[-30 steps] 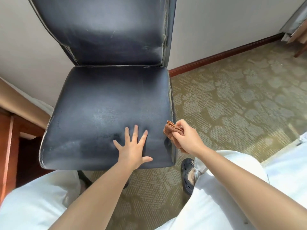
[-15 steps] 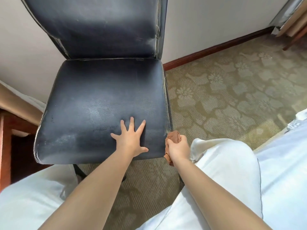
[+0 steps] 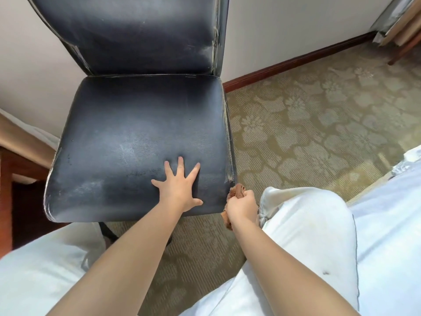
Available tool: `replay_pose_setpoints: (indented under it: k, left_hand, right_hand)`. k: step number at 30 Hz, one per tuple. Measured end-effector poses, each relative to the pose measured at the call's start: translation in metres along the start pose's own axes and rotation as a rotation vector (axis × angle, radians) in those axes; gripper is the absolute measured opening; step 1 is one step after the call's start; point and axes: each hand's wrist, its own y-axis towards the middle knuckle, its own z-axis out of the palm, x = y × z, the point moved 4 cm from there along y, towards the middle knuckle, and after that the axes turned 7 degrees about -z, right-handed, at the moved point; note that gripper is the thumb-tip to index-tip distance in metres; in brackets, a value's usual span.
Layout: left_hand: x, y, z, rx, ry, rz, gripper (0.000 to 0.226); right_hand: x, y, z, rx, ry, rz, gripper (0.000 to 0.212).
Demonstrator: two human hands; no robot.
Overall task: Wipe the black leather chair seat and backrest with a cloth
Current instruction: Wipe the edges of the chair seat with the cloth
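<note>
The black leather chair seat fills the middle left, with dusty grey patches near its front; its backrest rises behind it. My left hand lies flat on the front right part of the seat, fingers spread. My right hand grips a bunched brown cloth at the seat's front right corner, against the side edge. Part of the cloth hangs below my wrist.
Patterned green-beige carpet spreads to the right of the chair. A white wall with a dark red skirting board stands behind. Wooden furniture is at the left edge, and more wooden legs at the top right. My white-trousered knees flank the chair.
My right hand with the cloth slid down the seat's right side from mid-edge to the front corner. My left hand stayed pressed on the seat.
</note>
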Motion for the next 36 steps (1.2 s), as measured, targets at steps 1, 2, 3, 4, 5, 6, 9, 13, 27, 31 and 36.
replay_pose_setpoints:
  k: [1,2,3,4,5,6,9,13,27,31,36]
  left_hand:
    - [0.000,0.000,0.000,-0.001,0.000,0.000,0.109]
    - [0.000,-0.001,0.000,-0.002,0.002,-0.001,0.109]
    - [0.000,-0.001,-0.001,-0.003,0.003,-0.002,0.109]
    - [0.001,-0.001,-0.001,-0.003,0.005,-0.003,0.109]
    - [0.000,-0.001,-0.002,-0.003,0.007,-0.003,0.109]
    - [0.000,-0.001,-0.002,-0.006,0.009,-0.002,0.109]
    - [0.000,0.001,0.000,-0.009,0.005,0.002,0.108]
    - [0.001,-0.003,0.002,0.005,-0.018,-0.001,0.107]
    - [0.008,0.000,0.007,-0.008,-0.049,0.017,0.112]
    - [0.018,-0.003,0.012,-0.016,-0.063,0.050,0.114]
    - [0.031,-0.007,0.015,-0.010,-0.065,0.091,0.115]
  right_hand:
    - [-0.004,-0.002,-0.001,0.001,0.026,0.065,0.014]
    - [-0.007,-0.005,-0.003,0.003,0.045,0.125,0.022]
    - [-0.008,-0.010,-0.005,0.011,0.046,0.177,0.030]
    - [-0.009,-0.011,-0.006,0.018,0.032,0.211,0.035]
    - [-0.010,-0.009,-0.006,0.029,0.035,0.224,0.037]
    - [-0.008,-0.006,-0.005,0.033,0.053,0.203,0.035]
    - [0.000,0.004,-0.001,0.018,0.079,0.071,0.020]
    - [-0.001,-0.011,-0.011,0.085,-0.017,0.049,0.016]
    - [0.040,0.009,-0.013,0.137,0.090,-0.013,0.013]
    - [0.028,-0.006,-0.001,0.188,0.080,-0.015,0.013]
    - [0.024,-0.020,0.006,0.202,0.024,-0.043,0.013]
